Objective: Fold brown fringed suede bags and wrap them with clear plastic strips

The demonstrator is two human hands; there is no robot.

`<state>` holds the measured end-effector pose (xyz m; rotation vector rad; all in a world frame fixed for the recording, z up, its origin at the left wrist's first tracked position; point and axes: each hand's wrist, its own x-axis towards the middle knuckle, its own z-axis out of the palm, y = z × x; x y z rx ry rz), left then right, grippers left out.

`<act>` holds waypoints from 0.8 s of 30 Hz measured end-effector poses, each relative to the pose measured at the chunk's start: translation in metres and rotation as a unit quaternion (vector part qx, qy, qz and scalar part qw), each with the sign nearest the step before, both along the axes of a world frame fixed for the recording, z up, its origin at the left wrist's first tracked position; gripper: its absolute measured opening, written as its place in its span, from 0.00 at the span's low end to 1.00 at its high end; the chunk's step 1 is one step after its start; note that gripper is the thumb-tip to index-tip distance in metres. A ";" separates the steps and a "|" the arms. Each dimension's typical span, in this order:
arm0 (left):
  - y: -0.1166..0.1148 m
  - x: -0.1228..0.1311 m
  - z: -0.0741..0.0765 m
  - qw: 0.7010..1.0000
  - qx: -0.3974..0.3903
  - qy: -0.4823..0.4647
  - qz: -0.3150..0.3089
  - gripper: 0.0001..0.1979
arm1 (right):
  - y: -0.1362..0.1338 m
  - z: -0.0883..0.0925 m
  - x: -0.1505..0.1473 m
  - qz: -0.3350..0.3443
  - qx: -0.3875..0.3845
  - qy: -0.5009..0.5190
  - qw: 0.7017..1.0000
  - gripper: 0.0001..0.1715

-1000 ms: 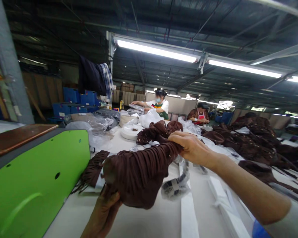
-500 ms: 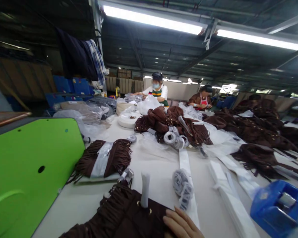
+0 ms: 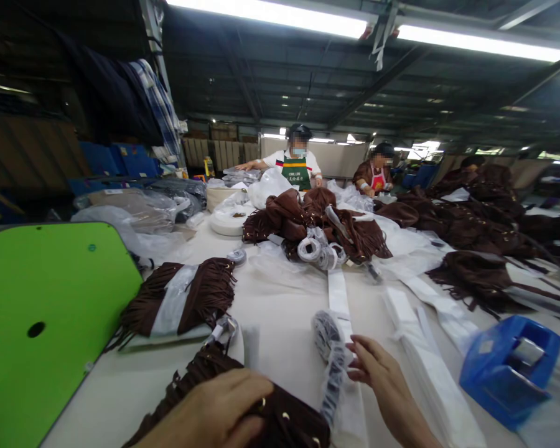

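Observation:
A brown fringed bag (image 3: 284,423) lies on the white table (image 3: 284,305) right in front of me. My left hand (image 3: 214,414) rests on top of it, fingers curled loosely over the fabric. My right hand (image 3: 380,373) is beside it, fingers spread, its fingertips touching a crumpled clear plastic wrap (image 3: 331,354) and a white paper strip (image 3: 340,298). Another brown fringed bag with a plastic band (image 3: 182,298) lies further left.
A green machine panel (image 3: 42,317) stands at the left. A blue tape dispenser (image 3: 511,364) sits at the right. Piles of brown bags (image 3: 317,224) and white strips (image 3: 429,361) cover the table. Two people (image 3: 298,165) work at the far end.
The bag I held up in both hands has come down onto the table. My left hand now lies on it and my right hand has moved to the plastic wrap.

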<state>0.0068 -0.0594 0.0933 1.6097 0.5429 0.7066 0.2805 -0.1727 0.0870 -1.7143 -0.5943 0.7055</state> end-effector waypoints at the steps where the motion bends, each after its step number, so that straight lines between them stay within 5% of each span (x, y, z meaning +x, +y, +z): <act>1: -0.002 0.014 0.011 0.996 0.050 0.031 -0.068 0.15 | 0.010 0.004 0.000 0.003 -0.015 0.033 0.999 0.22; 6: -0.017 0.062 0.032 0.941 0.224 0.187 -0.174 0.18 | 0.041 0.007 -0.004 0.058 -0.039 0.111 0.991 0.23; 10: -0.021 0.061 0.023 0.870 0.327 0.297 -0.220 0.22 | 0.050 -0.002 -0.008 0.058 0.006 0.129 0.990 0.23; 15: -0.025 0.057 0.021 0.806 0.418 0.367 -0.203 0.14 | 0.051 0.000 -0.010 -0.038 0.071 0.026 0.996 0.23; 19: -0.027 0.057 0.008 0.765 0.542 0.306 -0.167 0.14 | 0.047 0.013 -0.018 -0.015 0.135 -0.095 0.986 0.20; 24: -0.028 0.054 -0.006 0.734 0.671 0.097 -0.037 0.09 | 0.043 0.026 -0.040 0.226 0.149 -0.238 0.933 0.05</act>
